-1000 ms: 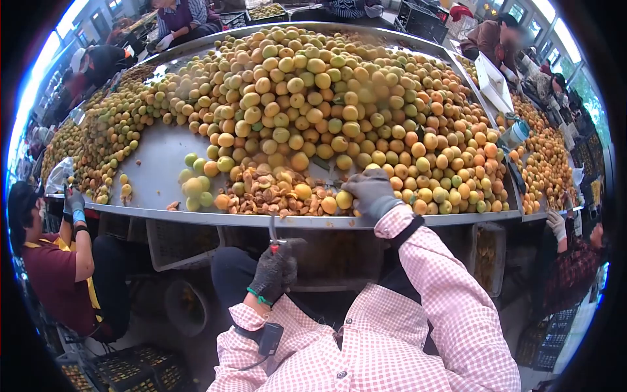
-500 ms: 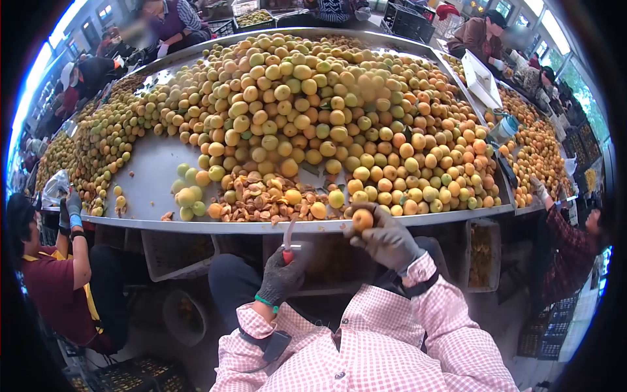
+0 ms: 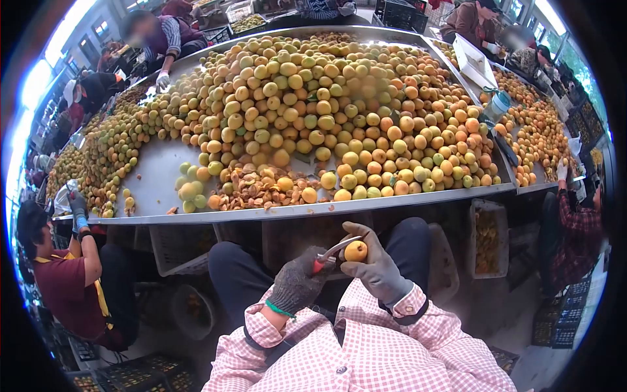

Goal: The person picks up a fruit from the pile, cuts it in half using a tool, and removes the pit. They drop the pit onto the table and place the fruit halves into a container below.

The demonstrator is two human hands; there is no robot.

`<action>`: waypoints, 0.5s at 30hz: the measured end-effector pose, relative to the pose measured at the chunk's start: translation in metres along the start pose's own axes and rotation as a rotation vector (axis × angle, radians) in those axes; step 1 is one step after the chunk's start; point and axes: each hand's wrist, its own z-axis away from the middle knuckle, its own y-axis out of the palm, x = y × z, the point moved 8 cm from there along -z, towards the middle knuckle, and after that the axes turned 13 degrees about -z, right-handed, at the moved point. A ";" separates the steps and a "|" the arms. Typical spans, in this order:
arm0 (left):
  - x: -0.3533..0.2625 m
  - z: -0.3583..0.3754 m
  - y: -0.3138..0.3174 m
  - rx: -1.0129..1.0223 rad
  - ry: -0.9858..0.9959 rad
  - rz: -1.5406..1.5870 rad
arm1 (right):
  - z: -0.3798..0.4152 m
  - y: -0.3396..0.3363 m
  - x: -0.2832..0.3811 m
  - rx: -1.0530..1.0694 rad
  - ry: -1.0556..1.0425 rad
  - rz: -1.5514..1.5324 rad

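In a dark knitted glove with a green cuff, my left hand [image 3: 300, 282] is closed around the red handle of a curved knife [image 3: 339, 245]. The blade reaches across to a yellow-orange apricot [image 3: 355, 251] and seems to touch its upper side. My right hand [image 3: 381, 269], in a grey glove, grips that apricot between thumb and fingers. Both hands are over my lap, below the table's front edge. Just beyond them, halved and pitted apricot pieces [image 3: 251, 189] lie along the table edge, with a large heap of whole apricots [image 3: 294, 104] behind.
The metal table [image 3: 160, 171] has a raised front rim. A teal-lidded bottle [image 3: 496, 108] and a white tray [image 3: 473, 60] stand at the right divider. Crates [image 3: 488, 238] and a bucket [image 3: 192, 312] sit below. Co-workers work on both sides, one in maroon [image 3: 65, 281] at left.
Both hands have come down from the table edge toward my lap and closer together. The knife blade has swung from upright to lying against the apricot. The view has shifted slightly.
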 end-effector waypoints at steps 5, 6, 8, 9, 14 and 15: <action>-0.013 0.007 0.001 0.004 0.072 -0.084 | 0.007 0.015 0.004 0.014 0.011 -0.036; -0.014 0.008 0.001 0.005 0.072 -0.086 | 0.007 0.014 0.005 0.032 -0.003 -0.058; -0.015 0.010 0.001 0.017 0.053 -0.169 | 0.008 0.012 0.003 0.051 -0.014 -0.084; -0.013 0.010 0.001 0.017 0.053 -0.170 | 0.009 0.013 0.002 0.070 -0.030 -0.090; -0.020 0.014 -0.008 -0.175 0.203 -0.252 | 0.011 0.021 0.005 0.087 -0.070 -0.065; -0.020 0.014 -0.009 -0.176 0.199 -0.254 | 0.011 0.023 0.005 0.075 -0.076 -0.082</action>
